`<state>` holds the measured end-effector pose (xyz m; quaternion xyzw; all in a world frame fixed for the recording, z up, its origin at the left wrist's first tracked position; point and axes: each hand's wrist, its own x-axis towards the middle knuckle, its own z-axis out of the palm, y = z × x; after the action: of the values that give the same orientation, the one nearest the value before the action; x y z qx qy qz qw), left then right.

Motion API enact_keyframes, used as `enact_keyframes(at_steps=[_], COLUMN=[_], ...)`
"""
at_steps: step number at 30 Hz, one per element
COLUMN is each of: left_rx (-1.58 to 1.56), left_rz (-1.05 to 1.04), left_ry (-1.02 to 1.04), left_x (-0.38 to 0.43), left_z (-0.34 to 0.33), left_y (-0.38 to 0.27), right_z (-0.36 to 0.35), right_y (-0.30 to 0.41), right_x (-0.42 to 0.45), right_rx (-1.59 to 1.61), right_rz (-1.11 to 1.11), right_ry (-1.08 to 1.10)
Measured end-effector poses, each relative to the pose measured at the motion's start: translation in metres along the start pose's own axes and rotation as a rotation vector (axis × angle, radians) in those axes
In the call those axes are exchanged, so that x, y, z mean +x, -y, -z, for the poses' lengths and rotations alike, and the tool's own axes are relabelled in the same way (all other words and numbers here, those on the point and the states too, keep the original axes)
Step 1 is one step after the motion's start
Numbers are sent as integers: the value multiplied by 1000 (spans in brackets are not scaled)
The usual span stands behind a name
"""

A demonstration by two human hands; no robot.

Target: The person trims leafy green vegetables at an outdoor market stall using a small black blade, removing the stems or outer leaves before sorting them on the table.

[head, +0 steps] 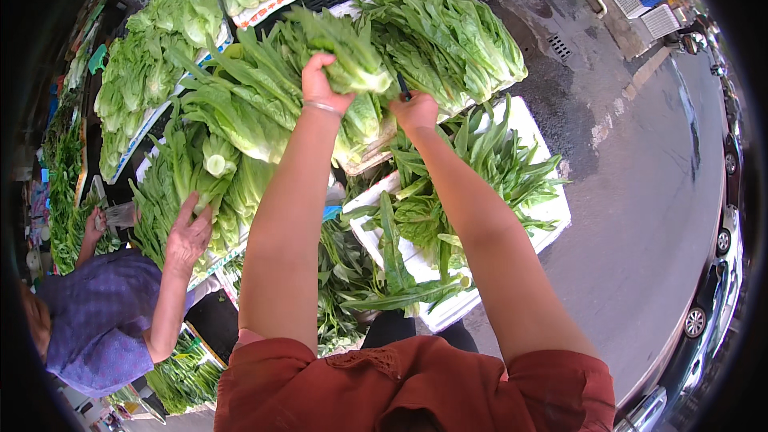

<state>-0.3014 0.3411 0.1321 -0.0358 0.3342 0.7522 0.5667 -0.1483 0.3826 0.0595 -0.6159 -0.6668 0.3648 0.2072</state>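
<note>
My left hand (324, 85) grips a head of leafy lettuce (359, 66), its pale cut base pointing right; the leaves are blurred. Just to the right, my right hand (417, 111) is closed around a dark, thin tool (402, 85), perhaps a knife; its far end is hard to make out among the leaves. Beyond my hands a pile of long-leaf lettuce (450, 42) fills a white foam box. Below my right forearm, a white foam tray (444, 313) carries loose, trimmed-looking leaves (498, 156).
At the left, a person in a purple patterned top (102, 318) touches lettuce with one hand (189, 237) and holds a clear plastic bag (120, 215) in the other. More lettuce (162, 42) is heaped at upper left. Paved road (648, 192) and parked cars (696, 321) lie to the right.
</note>
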Motion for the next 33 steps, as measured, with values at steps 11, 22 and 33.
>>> enact_keyframes(at_steps=[11, 22, 33], left_rx=[412, 739, 2091], left_rz=[11, -193, -406], left_ry=[-221, -275, -241], left_x=[1, 2, 10], left_z=[3, 6, -38], left_y=[10, 18, 61], right_z=[10, 108, 269], right_y=[-6, 23, -102], right_x=[-9, 17, -118], right_rx=[-138, 212, 1204], right_rz=[93, 5, -247], right_ry=[50, -230, -233])
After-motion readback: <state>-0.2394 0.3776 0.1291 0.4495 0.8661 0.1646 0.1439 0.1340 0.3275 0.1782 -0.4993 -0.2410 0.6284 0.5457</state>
